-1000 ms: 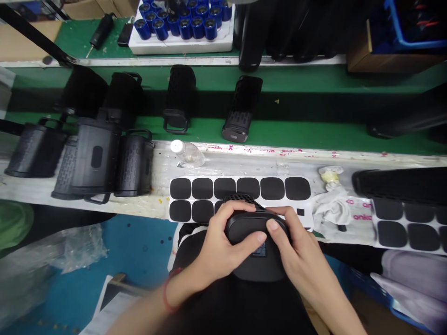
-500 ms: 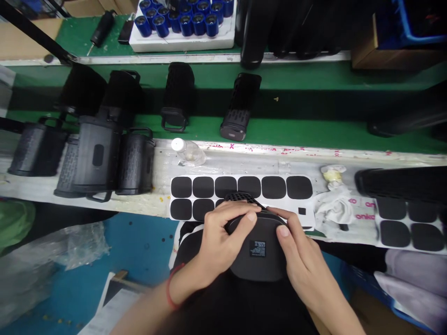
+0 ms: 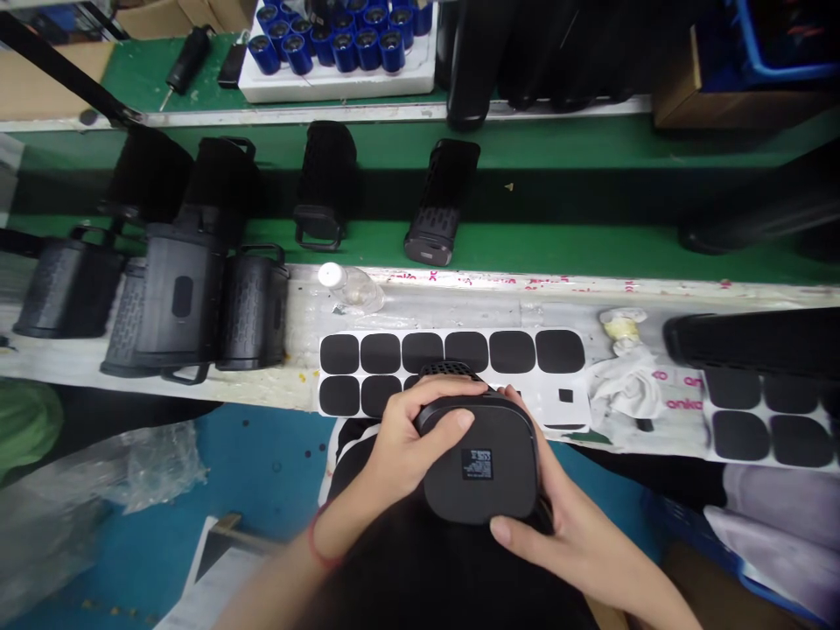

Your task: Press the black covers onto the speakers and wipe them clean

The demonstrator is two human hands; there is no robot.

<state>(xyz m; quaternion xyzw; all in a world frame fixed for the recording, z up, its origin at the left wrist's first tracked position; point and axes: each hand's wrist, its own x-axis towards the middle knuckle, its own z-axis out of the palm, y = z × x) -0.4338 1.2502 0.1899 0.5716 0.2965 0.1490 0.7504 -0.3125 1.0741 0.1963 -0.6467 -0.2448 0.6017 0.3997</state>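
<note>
Between both hands, close to my body, is a black device housing with a flat, rounded-square end face turned up toward me. A small printed label sits on that face, and a perforated grille shows at its far side. My left hand grips the housing's left side, thumb lying on the face near the upper left edge and fingers over the far side. My right hand is wrapped round its right side, thumb at the near edge, fingertips at the far right corner. Behind it lies a sheet of black rounded-square stickers.
Several similar black housings with handles stand at left; others rest on the green bench. A clear bottle, crumpled tissue and a second sticker sheet lie nearby. Blue cylinders fill a white tray behind.
My right thumb has moved from the face's upper right down to its near edge, and the right fingers have shifted round the side. My left hand keeps nearly the same grip.
</note>
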